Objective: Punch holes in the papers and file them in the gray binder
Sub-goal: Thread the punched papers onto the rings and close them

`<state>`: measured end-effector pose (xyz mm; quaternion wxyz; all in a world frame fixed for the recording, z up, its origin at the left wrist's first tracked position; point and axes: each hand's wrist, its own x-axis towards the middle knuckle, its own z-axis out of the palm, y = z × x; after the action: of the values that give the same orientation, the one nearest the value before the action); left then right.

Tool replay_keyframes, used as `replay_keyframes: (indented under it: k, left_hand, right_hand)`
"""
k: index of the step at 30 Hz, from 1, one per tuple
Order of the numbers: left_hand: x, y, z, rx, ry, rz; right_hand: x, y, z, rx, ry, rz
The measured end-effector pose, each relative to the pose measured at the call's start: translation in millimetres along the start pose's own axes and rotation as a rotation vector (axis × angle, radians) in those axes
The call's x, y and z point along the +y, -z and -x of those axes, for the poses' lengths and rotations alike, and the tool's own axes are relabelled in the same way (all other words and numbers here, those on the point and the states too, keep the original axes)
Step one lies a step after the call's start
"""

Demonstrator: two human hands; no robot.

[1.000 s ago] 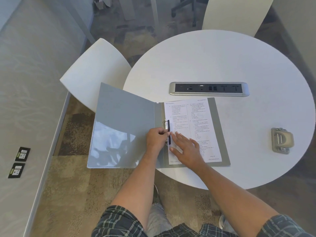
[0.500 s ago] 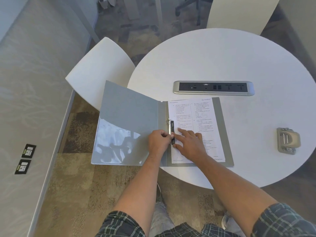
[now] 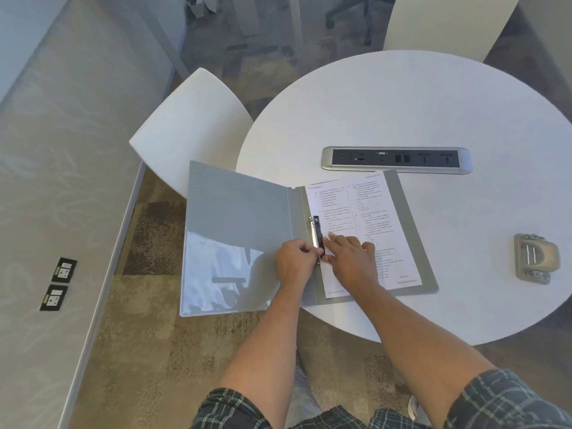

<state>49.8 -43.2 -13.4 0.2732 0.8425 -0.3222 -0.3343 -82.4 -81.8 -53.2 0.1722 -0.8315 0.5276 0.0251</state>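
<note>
The gray binder (image 3: 244, 243) is laid open at the near left edge of the round white tabletop (image 3: 433, 113), and it is taken here as the landmark; its left cover is carried out past the tabletop's rim, over the carpet and toward a white chair (image 3: 192, 125), while its right cover is rested flat on the tabletop; the printed papers (image 3: 356, 205) are laid on that right cover, their left margin set against the ring mechanism (image 3: 317, 233) at the binder's spine; the far ring is seen standing above the sheet's edge. The left hand (image 3: 292, 264) is placed on the spine side of the mechanism, its grip closed, with the fingertips pinched on the near end of the metal bar; the right hand (image 3: 351, 261) is laid on the papers just right of the mechanism, its grip loose and nearly flat, with the fingers (image 3: 332, 241) pressed down on the sheet's margin and nothing enclosed; whether the near ring is shut cannot be told, since it is hidden by the two hands. Beyond the binder's far edge, a silver power strip (image 3: 396, 159) is set into the tabletop; well to the binder's right, near the tabletop's rim, a hole punch (image 3: 535, 258) is left apart from everything else.
</note>
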Motion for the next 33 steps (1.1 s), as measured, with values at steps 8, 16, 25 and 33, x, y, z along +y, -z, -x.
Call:
replay_keyframes:
  k: [8, 16, 25, 33]
  left_hand:
    - [7.4, 0.8, 7.6, 0.024, 0.026, -0.015]
    - [27.1, 9.9, 20.0, -0.009, -0.082, -0.178]
    - [52.9, 85.6, -7.1, 0.420, -0.298, -0.687]
    - [67.9, 144.3, -13.4, 0.393, 0.155, -0.713]
  right_hand:
    - [-1.8, -0.1, -2.9, -0.021, -0.014, -0.002]
    - [-2.0, 5.0, -1.2, -0.103, 0.012, -0.008]
    - [14.3, 8.7, 5.4, -0.241, 0.073, -0.083]
    - [16.3, 7.6, 7.2, -0.274, 0.076, -0.088]
